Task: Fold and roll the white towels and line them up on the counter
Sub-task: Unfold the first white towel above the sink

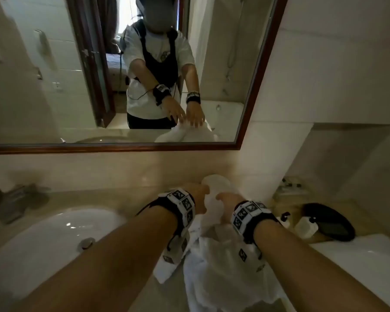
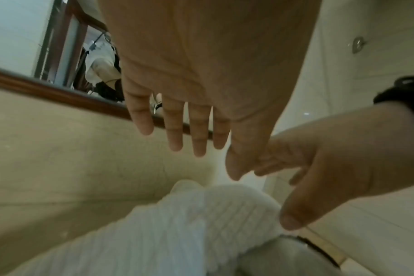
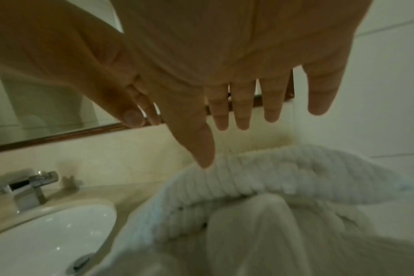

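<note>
A rolled, ribbed white towel [image 1: 216, 182] lies at the back of the beige counter [image 1: 122, 197], against the wall. My left hand [image 1: 198, 195] and right hand [image 1: 227, 199] hover side by side just over it. In the left wrist view the left hand [image 2: 189, 130] has straight fingers above the towel [image 2: 201, 214] and holds nothing. The right hand [image 3: 236, 112] is likewise spread flat above the roll [image 3: 284, 177]. A loose heap of white towels [image 1: 221, 262] lies under my wrists, near the counter's front.
A white sink [image 1: 43, 235] with a chrome tap [image 3: 28, 188] fills the counter's left. A black tray [image 1: 333, 221] with small bottles [image 1: 304, 226] stands at the right. A framed mirror [image 1: 122, 148] hangs above the backsplash.
</note>
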